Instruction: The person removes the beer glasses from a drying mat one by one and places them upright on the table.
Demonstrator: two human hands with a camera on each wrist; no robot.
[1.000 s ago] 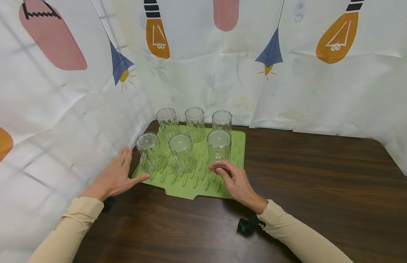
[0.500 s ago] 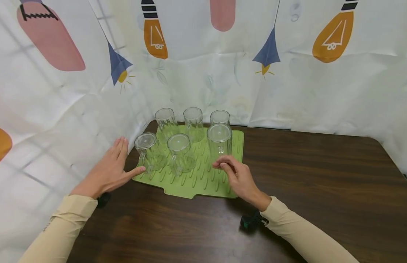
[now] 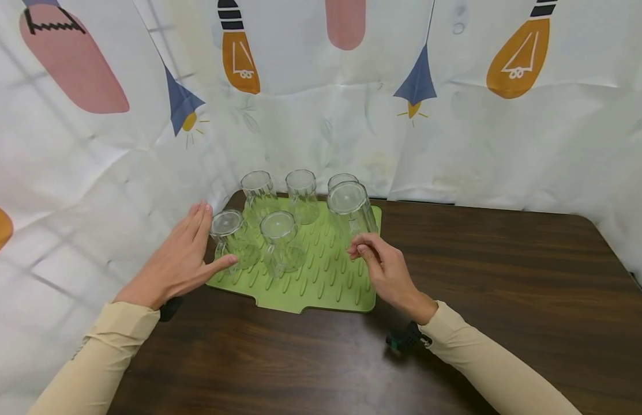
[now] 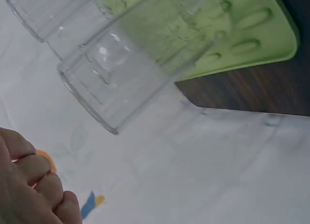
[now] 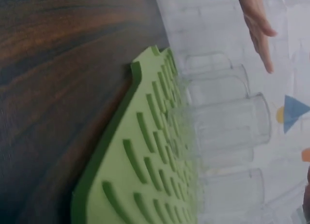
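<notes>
My right hand point(image 3: 385, 265) pinches the handle of a clear glass mug point(image 3: 348, 200), lifted off the green mat and tilted, with its flat base upward. My left hand point(image 3: 183, 256) is held with straight fingers and the thumb spread, just left of the front-left glass mug point(image 3: 240, 245). Another glass mug point(image 3: 285, 249) stands in the front row, also base up. Behind them, a back-row mug point(image 3: 259, 196) and a second back mug point(image 3: 302, 199) stand on the green ridged drying mat point(image 3: 284, 298). The held mug partly covers a third back mug point(image 3: 337, 179).
A dark wood table point(image 3: 481, 288) extends to the right and in front of the mat. White patterned fabric point(image 3: 300, 127) hangs closely behind the mugs and along the left side.
The right hand has lifted the front-right mug up and slightly right, tilting it. The left hand drew back a little, then moved forward beside the front-left mug.
</notes>
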